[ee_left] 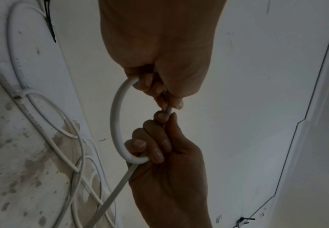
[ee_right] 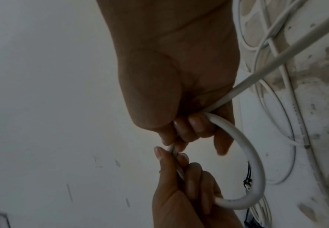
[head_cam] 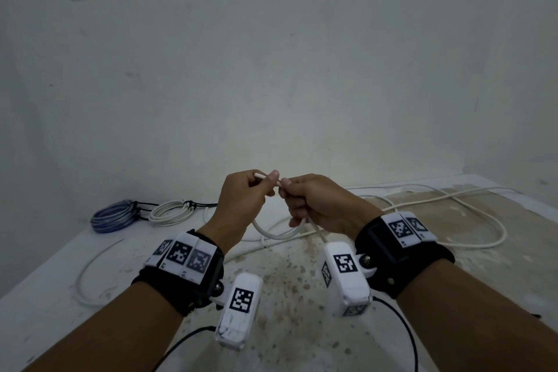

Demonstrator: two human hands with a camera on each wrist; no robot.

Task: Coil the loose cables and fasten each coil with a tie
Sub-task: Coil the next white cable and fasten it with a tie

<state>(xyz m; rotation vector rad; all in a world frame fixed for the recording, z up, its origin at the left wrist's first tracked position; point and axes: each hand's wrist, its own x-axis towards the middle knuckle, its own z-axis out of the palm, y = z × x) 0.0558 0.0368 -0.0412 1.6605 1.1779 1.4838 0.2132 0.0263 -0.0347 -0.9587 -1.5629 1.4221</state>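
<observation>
Cable in hand: a white cable [head_cam: 276,232] is held above the surface between both hands, bent into one small loop that hangs under the knuckles; its free end pokes out past the left thumb.
Left hand [head_cam: 241,202]: fingers curled round the cable near its end, thumb and forefinger pinching it.
Right hand [head_cam: 317,205]: fingers curled round the other side of the loop, thumb tip almost meeting the left thumb; from this fist the cable runs down toward the surface.
Loose length: the rest of the white cable lies in wide, slack loops on the surface [head_cam: 75,254], mostly to the right and behind the hands, with one curve on the left.
Finished coils: a white coil [head_cam: 170,213] and a blue coil [head_cam: 113,216] lie side by side at the far left, each cinched by a black tie [head_cam: 196,205] whose tail sticks out.
Surface: white, with brownish stains and speckles in the middle.
Writing: no readable words or brands; only black-and-white square code markers on the wrist bands [head_cam: 181,254] and camera housings.
</observation>
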